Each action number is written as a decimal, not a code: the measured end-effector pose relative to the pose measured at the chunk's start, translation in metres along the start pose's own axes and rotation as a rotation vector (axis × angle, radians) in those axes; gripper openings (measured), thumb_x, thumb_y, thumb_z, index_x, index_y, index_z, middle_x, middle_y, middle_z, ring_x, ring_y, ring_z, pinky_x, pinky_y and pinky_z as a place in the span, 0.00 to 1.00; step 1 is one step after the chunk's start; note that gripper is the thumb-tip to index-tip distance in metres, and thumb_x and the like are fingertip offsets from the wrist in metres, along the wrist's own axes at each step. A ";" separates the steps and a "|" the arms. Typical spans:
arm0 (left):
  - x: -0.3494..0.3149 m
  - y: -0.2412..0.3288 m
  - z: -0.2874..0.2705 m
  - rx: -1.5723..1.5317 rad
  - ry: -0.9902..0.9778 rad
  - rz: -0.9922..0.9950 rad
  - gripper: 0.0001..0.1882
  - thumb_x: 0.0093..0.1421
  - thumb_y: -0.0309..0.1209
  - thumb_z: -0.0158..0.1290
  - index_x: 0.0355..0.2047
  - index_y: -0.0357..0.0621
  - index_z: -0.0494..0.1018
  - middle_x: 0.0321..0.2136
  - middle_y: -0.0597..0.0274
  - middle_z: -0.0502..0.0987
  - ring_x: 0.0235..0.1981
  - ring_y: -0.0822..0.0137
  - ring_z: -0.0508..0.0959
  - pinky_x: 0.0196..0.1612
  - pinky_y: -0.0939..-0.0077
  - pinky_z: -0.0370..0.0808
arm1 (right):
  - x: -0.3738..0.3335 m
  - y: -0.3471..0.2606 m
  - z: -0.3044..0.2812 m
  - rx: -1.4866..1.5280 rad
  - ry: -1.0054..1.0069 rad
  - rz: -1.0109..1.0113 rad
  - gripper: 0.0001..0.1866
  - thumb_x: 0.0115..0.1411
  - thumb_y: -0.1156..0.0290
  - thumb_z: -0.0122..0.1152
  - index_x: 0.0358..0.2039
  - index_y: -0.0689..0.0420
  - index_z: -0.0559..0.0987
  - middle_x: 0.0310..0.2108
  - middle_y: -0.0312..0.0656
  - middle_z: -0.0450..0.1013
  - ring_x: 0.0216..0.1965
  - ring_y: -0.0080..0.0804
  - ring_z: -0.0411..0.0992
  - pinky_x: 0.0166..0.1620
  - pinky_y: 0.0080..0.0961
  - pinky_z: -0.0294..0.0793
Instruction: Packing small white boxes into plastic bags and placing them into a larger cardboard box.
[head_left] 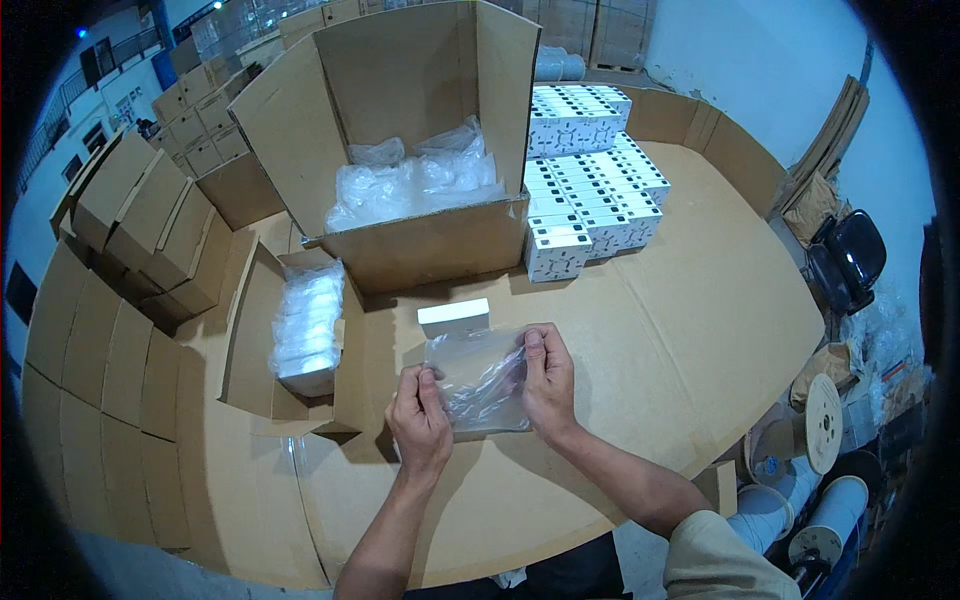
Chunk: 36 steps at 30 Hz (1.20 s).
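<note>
Between my hands a clear plastic bag [480,385] is stretched out above the table. My left hand [420,420] pinches its left edge, thumb on top. At its upper right side, my right hand [547,380] grips the plastic the same way. Just beyond the bag lies a small white box [454,317], partly covered by the bag's far edge. To the left, an open carton [250,345] holds a row of plastic-wrapped white boxes [307,320]. Whether anything is inside the bag I cannot tell.
A large open carton [420,250] full of clear plastic bags [415,180] stands ahead. Right of it are stacked white printed boxes [590,200]. Brown cartons [100,400] line the left side. Cable spools [822,425] and a black chair [848,260] stand off the table's right.
</note>
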<state>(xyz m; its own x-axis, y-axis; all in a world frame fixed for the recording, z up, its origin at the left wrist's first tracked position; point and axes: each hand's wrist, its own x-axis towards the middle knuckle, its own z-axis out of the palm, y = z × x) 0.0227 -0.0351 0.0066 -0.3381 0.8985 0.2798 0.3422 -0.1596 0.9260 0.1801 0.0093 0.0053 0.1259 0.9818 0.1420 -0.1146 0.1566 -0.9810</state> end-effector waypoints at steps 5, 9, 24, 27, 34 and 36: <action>0.000 0.012 0.012 -0.260 0.155 -0.046 0.14 0.75 0.34 0.43 0.37 0.38 0.73 0.27 0.70 0.73 0.28 0.79 0.70 0.30 0.80 0.68 | -0.005 -0.003 0.002 -0.135 0.033 -0.095 0.13 0.77 0.63 0.45 0.39 0.58 0.72 0.24 0.34 0.68 0.22 0.18 0.64 0.26 0.22 0.67; 0.003 0.008 0.013 -0.304 0.147 -0.046 0.13 0.75 0.35 0.46 0.41 0.38 0.74 0.29 0.69 0.74 0.28 0.79 0.71 0.29 0.81 0.69 | -0.006 0.003 0.005 -0.301 0.010 -0.292 0.10 0.76 0.67 0.45 0.40 0.59 0.71 0.20 0.40 0.65 0.21 0.22 0.65 0.26 0.25 0.66; 0.004 0.000 0.001 -0.283 -0.099 -0.279 0.13 0.64 0.34 0.65 0.40 0.39 0.77 0.31 0.68 0.79 0.30 0.78 0.76 0.33 0.79 0.74 | -0.007 -0.006 0.010 -0.250 -0.024 -0.176 0.09 0.73 0.68 0.53 0.41 0.62 0.73 0.21 0.36 0.70 0.22 0.20 0.67 0.27 0.27 0.70; 0.005 0.001 0.000 -0.263 -0.142 -0.340 0.14 0.61 0.33 0.67 0.40 0.39 0.77 0.31 0.67 0.79 0.32 0.77 0.77 0.37 0.78 0.75 | 0.005 0.002 -0.001 -0.137 -0.113 -0.010 0.09 0.72 0.68 0.57 0.39 0.62 0.75 0.23 0.32 0.72 0.25 0.17 0.68 0.29 0.22 0.69; 0.006 0.001 -0.006 -0.234 -0.146 -0.181 0.14 0.59 0.32 0.69 0.39 0.38 0.77 0.32 0.65 0.80 0.34 0.75 0.78 0.39 0.78 0.76 | 0.025 -0.010 -0.020 -0.075 0.005 -0.190 0.06 0.68 0.71 0.61 0.39 0.60 0.79 0.30 0.36 0.75 0.32 0.19 0.71 0.35 0.21 0.71; 0.006 0.003 -0.007 -0.214 -0.181 -0.211 0.15 0.58 0.30 0.69 0.40 0.38 0.77 0.33 0.65 0.80 0.35 0.74 0.78 0.41 0.77 0.75 | 0.026 -0.026 -0.026 -0.388 -0.187 -0.438 0.09 0.61 0.73 0.66 0.41 0.59 0.80 0.38 0.40 0.76 0.39 0.28 0.73 0.42 0.28 0.74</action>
<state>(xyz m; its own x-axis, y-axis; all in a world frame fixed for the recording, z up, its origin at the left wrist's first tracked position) 0.0149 -0.0329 0.0126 -0.2138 0.9758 0.0449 0.0833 -0.0275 0.9961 0.2122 0.0283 0.0316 -0.0992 0.8429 0.5289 0.2797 0.5337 -0.7981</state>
